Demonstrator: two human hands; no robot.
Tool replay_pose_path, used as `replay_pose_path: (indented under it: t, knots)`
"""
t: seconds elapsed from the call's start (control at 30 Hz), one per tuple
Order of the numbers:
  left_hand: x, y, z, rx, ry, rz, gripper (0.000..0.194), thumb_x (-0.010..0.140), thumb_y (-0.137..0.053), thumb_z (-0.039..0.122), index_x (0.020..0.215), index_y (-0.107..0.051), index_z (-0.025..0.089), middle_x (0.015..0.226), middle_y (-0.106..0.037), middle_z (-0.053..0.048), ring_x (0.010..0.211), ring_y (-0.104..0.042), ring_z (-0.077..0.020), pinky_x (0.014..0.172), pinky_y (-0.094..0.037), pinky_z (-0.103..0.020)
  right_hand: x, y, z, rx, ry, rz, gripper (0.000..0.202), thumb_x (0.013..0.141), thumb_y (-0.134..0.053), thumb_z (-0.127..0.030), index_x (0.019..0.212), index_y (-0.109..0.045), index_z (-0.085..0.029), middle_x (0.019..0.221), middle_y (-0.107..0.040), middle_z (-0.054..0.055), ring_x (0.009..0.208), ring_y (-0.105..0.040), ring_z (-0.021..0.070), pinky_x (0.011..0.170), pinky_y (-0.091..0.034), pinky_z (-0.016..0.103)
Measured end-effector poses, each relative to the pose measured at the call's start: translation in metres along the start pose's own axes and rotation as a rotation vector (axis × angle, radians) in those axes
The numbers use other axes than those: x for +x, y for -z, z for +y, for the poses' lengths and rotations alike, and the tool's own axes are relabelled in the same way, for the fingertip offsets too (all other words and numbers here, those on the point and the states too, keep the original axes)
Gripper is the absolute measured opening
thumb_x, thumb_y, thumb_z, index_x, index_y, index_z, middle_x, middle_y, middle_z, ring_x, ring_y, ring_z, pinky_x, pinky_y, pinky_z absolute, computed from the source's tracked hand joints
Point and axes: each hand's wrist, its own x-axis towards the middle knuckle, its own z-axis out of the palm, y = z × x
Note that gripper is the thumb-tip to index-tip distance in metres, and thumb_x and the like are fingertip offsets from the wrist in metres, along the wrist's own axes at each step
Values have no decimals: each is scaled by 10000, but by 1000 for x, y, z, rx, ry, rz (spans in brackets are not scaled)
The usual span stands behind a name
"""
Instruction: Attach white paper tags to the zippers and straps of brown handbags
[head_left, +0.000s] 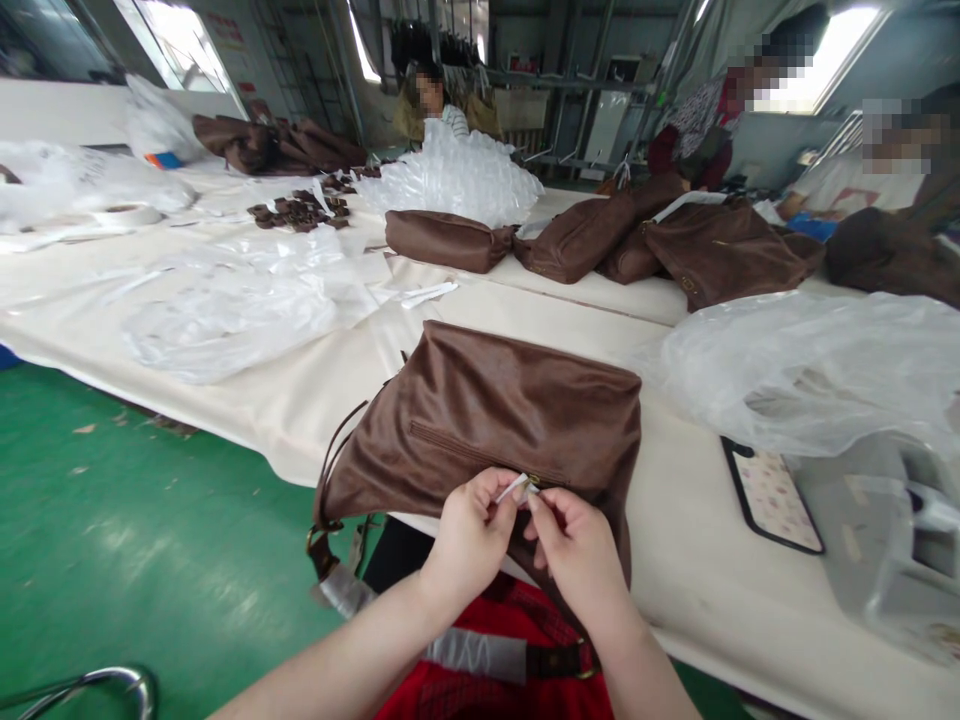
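Observation:
A brown leather bag [517, 390] lies at the table's front edge, its strap hanging over toward my lap. Part of that strap [480, 655] is wrapped in pale film. Along the bag's side runs a zipper [450, 445], with a small brass-coloured pull at its right end. My left hand [476, 525] is closed in a pinch on a narrow white strip [513, 488] beside the pull. Right against it, my right hand [574, 540] pinches at the same spot; its fingertips hide exactly what they grip.
More brown bags [570, 235] lie across the back. Clear plastic bags [825, 370] spread at right and left. A patterned phone [776, 495] lies right of the bag, near a grey translucent box [892, 540]. Brown pieces [300, 210] are heaped behind. Several people [697, 130] are beyond the table.

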Motion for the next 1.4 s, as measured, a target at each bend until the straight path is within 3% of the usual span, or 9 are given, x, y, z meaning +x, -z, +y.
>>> replay_pose_path:
  t: [0.2,0.53,0.67,0.77,0.87,1.03,1.2,1.3,1.4]
  knots:
    - [2,2,3,38,-32,-3,145,890,-542,214,869,-681,178,778,-713,-5,715,-649,-131,682,-496,-199,6,-9,5,317,-46,64,264,811,-629,-437,758,-639,-178,595,-608,-29,390,-516,77,343,-379,160]
    - [-2,2,-3,329,-311,120,263,882,-528,122,1015,-723,238,890,-691,-26,824,-642,-149,778,-514,-267,10,-15,-3,422,-132,135,374,768,-679,-511,670,-597,-159,522,-548,-40,345,-460,57,297,-319,144]
    - [-4,2,1,342,-269,86,267,844,-550,114,1040,-706,210,884,-685,-32,827,-639,-160,783,-516,-284,10,-15,-3,456,-113,110,368,784,-673,-522,768,-638,-156,565,-564,-41,340,-439,47,299,-294,149]
    - [-2,1,5,362,-232,79,305,767,-614,89,1030,-704,216,876,-690,-21,829,-638,-168,789,-513,-286,9,-14,-3,495,-66,98,351,820,-646,-503,821,-661,-152,472,-477,-79,316,-351,32,309,-243,148]
    - [0,1,6,358,-208,97,231,801,-611,125,978,-720,223,863,-697,-17,812,-639,-162,782,-504,-280,6,-12,-1,487,-29,80,323,863,-613,-470,866,-671,-151,407,-394,-103,320,-276,24,327,-195,146]
    - [6,5,2,213,-126,71,190,858,-559,163,870,-746,189,819,-712,-31,753,-642,-149,709,-495,-245,0,-8,7,424,-41,129,319,872,-601,-496,896,-635,-180,498,-496,-80,333,-382,45,310,-257,148]
    - [11,9,2,-19,29,-4,168,848,-593,220,827,-749,163,697,-698,-12,605,-610,-126,587,-483,-216,3,-9,3,378,-74,-29,352,833,-631,-519,831,-655,-168,560,-569,-45,329,-433,50,285,-274,149]
    - [9,10,4,88,-68,10,181,865,-580,203,865,-759,179,698,-684,-9,619,-613,-119,601,-487,-212,6,-13,-3,480,-96,24,329,797,-675,-491,771,-654,-164,504,-522,-65,309,-366,33,278,-213,143]
    - [3,11,2,422,-343,66,217,913,-545,223,1006,-740,205,796,-690,-28,720,-627,-138,690,-505,-244,8,-18,-6,582,-102,80,304,760,-716,-448,690,-630,-164,491,-513,-70,307,-327,21,281,-193,145]
